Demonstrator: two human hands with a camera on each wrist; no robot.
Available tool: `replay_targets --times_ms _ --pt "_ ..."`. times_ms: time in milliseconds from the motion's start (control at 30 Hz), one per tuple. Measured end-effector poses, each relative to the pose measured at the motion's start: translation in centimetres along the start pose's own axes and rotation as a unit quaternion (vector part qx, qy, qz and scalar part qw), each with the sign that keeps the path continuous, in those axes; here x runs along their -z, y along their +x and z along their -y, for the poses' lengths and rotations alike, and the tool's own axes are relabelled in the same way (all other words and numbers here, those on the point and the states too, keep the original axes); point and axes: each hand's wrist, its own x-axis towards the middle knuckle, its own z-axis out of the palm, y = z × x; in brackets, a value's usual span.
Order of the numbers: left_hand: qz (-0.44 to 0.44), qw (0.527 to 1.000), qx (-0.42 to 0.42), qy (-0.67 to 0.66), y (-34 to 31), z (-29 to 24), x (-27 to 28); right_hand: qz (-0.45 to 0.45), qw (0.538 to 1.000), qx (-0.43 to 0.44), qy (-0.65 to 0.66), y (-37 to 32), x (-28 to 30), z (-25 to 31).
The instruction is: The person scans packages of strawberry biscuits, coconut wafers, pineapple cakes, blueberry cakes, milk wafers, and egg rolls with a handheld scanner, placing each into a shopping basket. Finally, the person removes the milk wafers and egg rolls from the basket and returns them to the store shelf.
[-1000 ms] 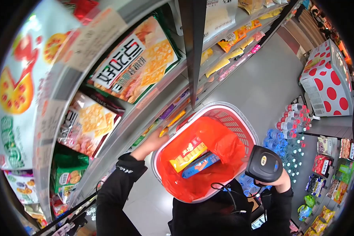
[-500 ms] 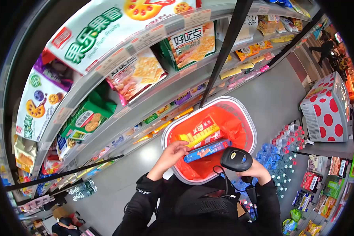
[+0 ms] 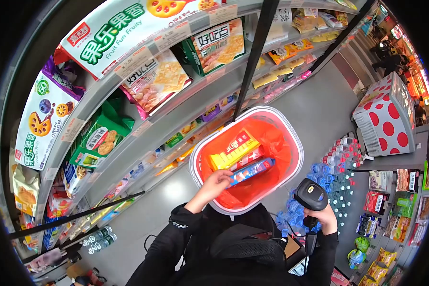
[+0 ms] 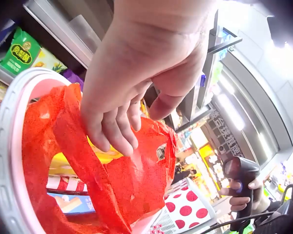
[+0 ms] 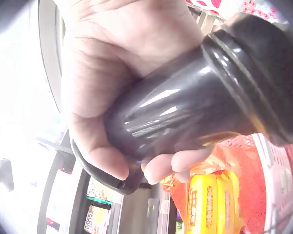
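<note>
A white-rimmed basket [image 3: 298, 143] lined with a red bag [image 3: 279, 143] holds a yellow package [image 3: 234, 151], a red-and-white one [image 3: 249, 157] and a blue one [image 3: 252, 171]. My left hand [image 3: 213, 187] is over the basket's near left rim, fingertips beside the blue package's end. In the left wrist view its fingers hang relaxed against the red bag [image 4: 132, 185]; whether they touch a package, I cannot tell. To the basket's right, my right hand [image 3: 325, 218] grips a black handheld scanner [image 3: 311, 194], its fingers curled round the handle [image 5: 171, 107].
Shelves with boxed and bagged snacks [image 3: 219, 43] run along the left and beyond the basket. Bottles [image 3: 336, 167] stand on the floor at right, near a red-dotted box [image 3: 386, 117] and another snack rack [image 3: 395, 209]. A cable [image 4: 249, 219] hangs by the scanner.
My left hand has come from the shelf side to over the basket. The scanner moved over the basket's near right rim, then away to the right. A red-and-white package now shows between the others.
</note>
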Motion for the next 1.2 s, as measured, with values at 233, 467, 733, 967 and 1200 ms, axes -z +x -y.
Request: replay_targets --times_ms 233,467,733,967,1200 --pt "-0.034 0.999 0.018 0.005 1.4 0.6 -3.4 0.023 1.0 0.019 -0.006 1.3 5.3 0.4" --pt "-0.084 0.995 0.049 0.003 3.0 0.1 -7.4 0.056 0.998 0.0 -0.041 4.3 8.2 2.7" --pt "-0.165 0.984 0.039 -0.054 4.6 2.1 -9.9 0.226 0.953 0.099 -0.175 9.7 8.4 2.8" --pt "-0.227 0.971 0.055 -0.058 4.8 2.6 -9.3 0.331 0.908 0.08 -0.242 12.9 5.0 4.3" --pt "-0.224 0.972 0.058 -0.028 6.8 3.8 -7.2 0.412 0.877 0.096 -0.226 14.2 2.7 4.3"
